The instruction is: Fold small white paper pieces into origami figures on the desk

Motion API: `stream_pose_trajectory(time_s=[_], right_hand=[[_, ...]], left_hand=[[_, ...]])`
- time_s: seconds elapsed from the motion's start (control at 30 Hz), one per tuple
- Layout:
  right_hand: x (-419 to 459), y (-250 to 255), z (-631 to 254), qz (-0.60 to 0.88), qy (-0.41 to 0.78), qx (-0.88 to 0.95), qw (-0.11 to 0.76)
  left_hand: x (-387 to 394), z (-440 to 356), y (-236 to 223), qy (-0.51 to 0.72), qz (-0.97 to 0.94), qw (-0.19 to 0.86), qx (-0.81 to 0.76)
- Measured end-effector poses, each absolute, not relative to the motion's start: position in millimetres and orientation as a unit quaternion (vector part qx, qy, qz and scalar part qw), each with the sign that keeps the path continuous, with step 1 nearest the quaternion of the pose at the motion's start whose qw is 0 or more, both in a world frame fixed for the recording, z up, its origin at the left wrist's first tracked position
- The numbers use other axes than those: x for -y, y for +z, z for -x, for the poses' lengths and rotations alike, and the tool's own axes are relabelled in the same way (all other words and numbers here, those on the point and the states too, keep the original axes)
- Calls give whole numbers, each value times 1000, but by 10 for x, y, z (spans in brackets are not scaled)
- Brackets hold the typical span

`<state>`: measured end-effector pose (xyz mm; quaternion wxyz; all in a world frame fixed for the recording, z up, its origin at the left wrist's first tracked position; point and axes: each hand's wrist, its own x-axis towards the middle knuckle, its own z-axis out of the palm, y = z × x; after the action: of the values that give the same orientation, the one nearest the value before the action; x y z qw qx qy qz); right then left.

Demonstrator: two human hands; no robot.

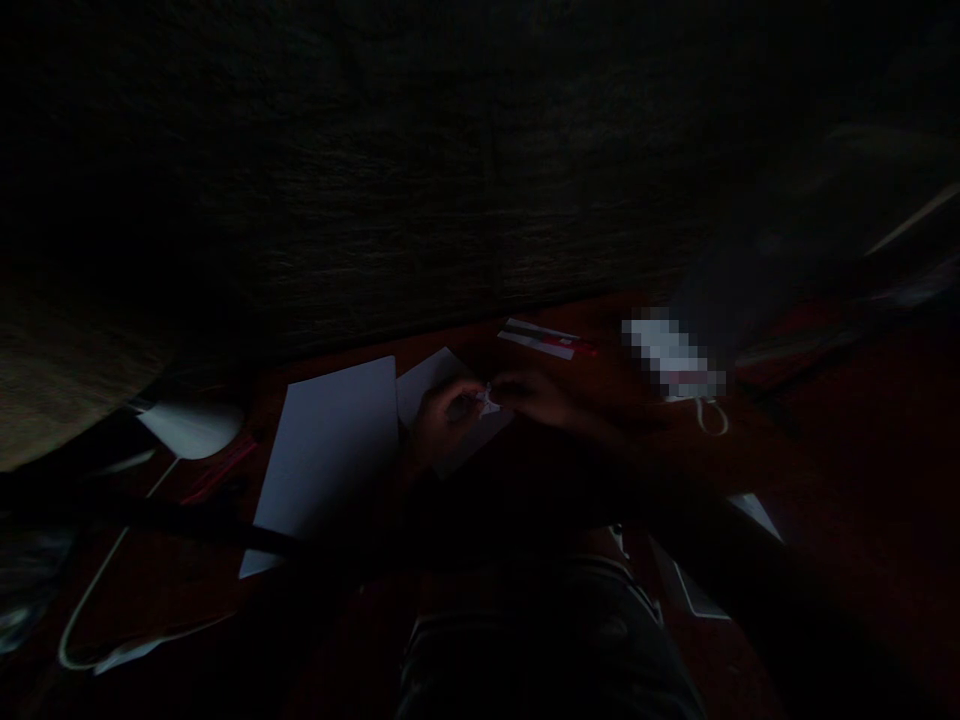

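The picture is very dark. My left hand (444, 418) is closed, its thumb and fingers curled round one side of a small white piece of paper (488, 402) with pointed edges. From the other side my right hand (537, 396) pinches the same piece near its fingertips. Whether it is folded or cut, I cannot tell. Both hands are above a white sheet (421, 383) lying at an angle, partly hidden beneath them. To the left lies a larger white sheet of paper (337, 440).
Behind the hands, a red cutter-like tool (581, 346) lies on a paper strip (529, 335). At left stand a white cone-shaped object (191, 428) with a cord (105, 570) and a red item (221, 470). A blurred-out white object (671, 355) with a loop is at right.
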<state>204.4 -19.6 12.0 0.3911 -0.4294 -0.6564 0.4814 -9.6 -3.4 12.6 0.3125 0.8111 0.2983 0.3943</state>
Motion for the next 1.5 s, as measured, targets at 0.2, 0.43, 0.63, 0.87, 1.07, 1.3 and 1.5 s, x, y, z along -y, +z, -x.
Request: stream_pose_trajectory(time_s=[0.2, 0.43, 0.63, 0.87, 1.07, 1.3, 1.5], right_hand=[[195, 105, -2048, 429, 484, 655, 391], [202, 105, -2050, 403, 500, 657, 395], [181, 63, -2057, 383, 503, 666, 394], [173, 51, -2052, 383, 490, 679, 391], [156, 35, -2044, 384, 472, 691, 391], [173, 49, -2041, 378, 487, 683, 391], [181, 80, -2066, 379, 507, 651, 419]], left_hand=[[34, 113, 108, 395, -829, 271, -289], [33, 136, 96, 409, -830, 245, -289], [49, 138, 117, 402, -834, 244, -289], [49, 127, 127, 405, -832, 250, -284], [38, 128, 124, 400, -834, 250, -287], [51, 116, 156, 400, -837, 251, -274], [52, 132, 155, 425, -808, 285, -291]])
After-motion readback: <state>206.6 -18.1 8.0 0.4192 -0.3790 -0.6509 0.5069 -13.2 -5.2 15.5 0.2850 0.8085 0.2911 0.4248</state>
